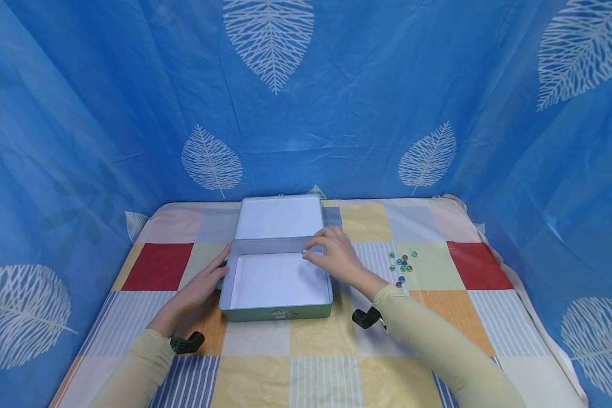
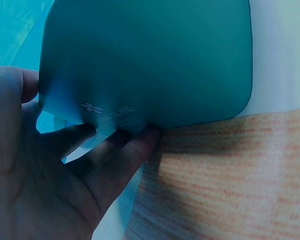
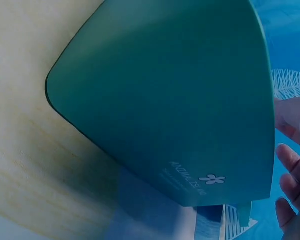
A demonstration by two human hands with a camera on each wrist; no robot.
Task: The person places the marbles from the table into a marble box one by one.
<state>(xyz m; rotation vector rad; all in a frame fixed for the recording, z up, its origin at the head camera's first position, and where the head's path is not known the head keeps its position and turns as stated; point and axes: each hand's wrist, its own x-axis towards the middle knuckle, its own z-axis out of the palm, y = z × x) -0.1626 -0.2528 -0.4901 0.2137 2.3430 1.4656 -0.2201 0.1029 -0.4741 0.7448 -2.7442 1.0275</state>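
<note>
A green tin box [image 1: 306, 311] with a white inside stands on the table, its lid [image 1: 279, 218] folded back to the far side. My left hand [image 1: 204, 286] rests against the box's left wall; in the left wrist view its fingers [image 2: 135, 145] touch the green side, with the thumb by the rim. Over the right part of the box, my right hand [image 1: 334, 255] pinches a small glass marble [image 1: 304, 251] between thumb and forefinger. The right wrist view shows that hand beside the rim, over the box's lettered wall [image 3: 175, 110]; the marble is hidden there.
Several glass marbles [image 1: 404, 263] lie loose on the patchwork tablecloth [image 1: 326, 379], to the right of the box and near the right forearm. Blue curtains with white leaf prints [image 1: 272, 39] close off the back and both sides.
</note>
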